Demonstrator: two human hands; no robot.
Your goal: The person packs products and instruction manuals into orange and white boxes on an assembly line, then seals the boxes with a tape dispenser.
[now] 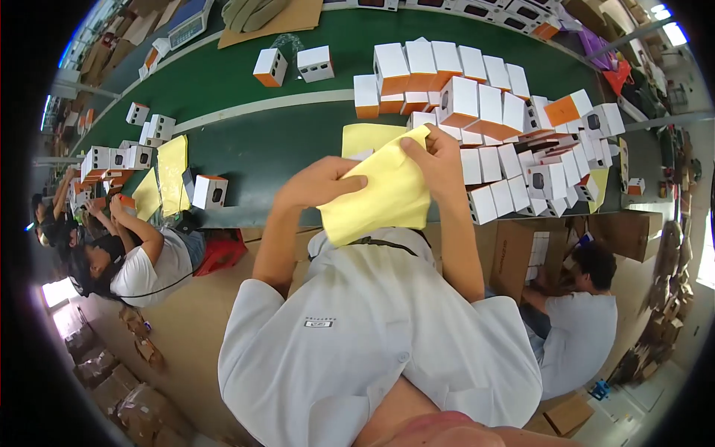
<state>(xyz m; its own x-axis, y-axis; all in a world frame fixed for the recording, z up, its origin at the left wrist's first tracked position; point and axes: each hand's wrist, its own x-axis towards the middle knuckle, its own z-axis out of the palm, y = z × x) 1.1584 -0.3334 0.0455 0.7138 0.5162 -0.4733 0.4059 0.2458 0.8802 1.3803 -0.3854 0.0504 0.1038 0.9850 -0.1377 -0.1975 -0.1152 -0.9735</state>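
A soft yellow sheet (380, 190), cloth or thin wrapping, hangs slanted in front of me over the table's near edge. My left hand (324, 182) grips its left side, thumb on top and fingers behind. At its upper right corner my right hand (438, 153) pinches it between thumb and fingers. Under it on the table lies another yellow sheet (361, 136), partly hidden by the one I hold. Close to my right hand stand many small white and orange boxes (456, 103), piled in rows.
Two boxes (315, 64) stand farther back on the green table (261, 141). To the left are more yellow sheets (173, 175) and a single box (210, 192). One person (160, 253) sits at the left; another (577, 320) crouches beside a carton (514, 257) at the right.
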